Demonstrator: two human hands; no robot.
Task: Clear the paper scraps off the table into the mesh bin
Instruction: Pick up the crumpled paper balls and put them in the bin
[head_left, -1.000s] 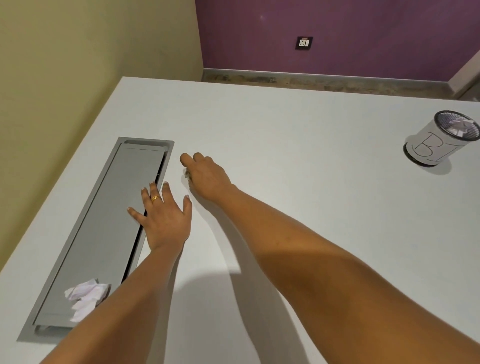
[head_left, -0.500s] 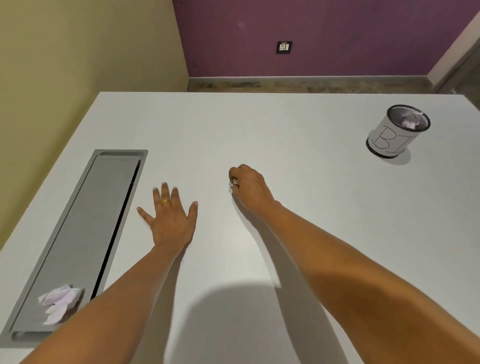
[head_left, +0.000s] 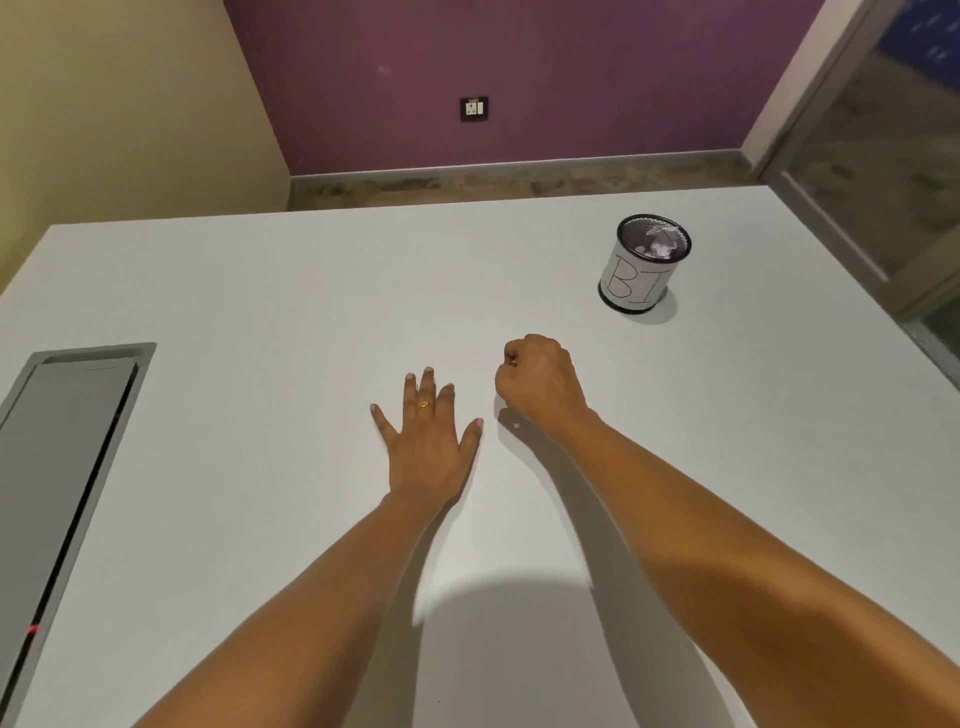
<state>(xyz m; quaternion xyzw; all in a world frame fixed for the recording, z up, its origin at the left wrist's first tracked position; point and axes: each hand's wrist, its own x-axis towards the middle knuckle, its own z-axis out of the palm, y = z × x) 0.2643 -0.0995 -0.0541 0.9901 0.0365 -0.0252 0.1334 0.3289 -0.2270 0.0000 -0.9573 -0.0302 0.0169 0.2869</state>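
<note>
My right hand (head_left: 537, 382) hovers just above the white table (head_left: 260, 291) as a closed fist, its fingers curled round a small paper scrap that is almost wholly hidden inside. The black mesh bin (head_left: 631, 285), wrapped in white paper lettered "BI", stands upright at the far right, beyond the fist, and holds crumpled paper. My left hand (head_left: 428, 441) lies flat on the table with its fingers spread, a gold ring on one, just left of the fist. A tiny white speck (head_left: 516, 425) lies on the table under my right wrist.
A grey recessed hatch (head_left: 62, 441) with a dark slot runs along the table's left side. The table's right edge meets a glass partition (head_left: 883, 182). A purple wall with a socket (head_left: 474, 108) stands beyond the far edge.
My right hand closed on a scrap beside the hatch and has travelled right toward the bin. The left hand slid right off the hatch. The crumpled paper on the hatch has left the view.
</note>
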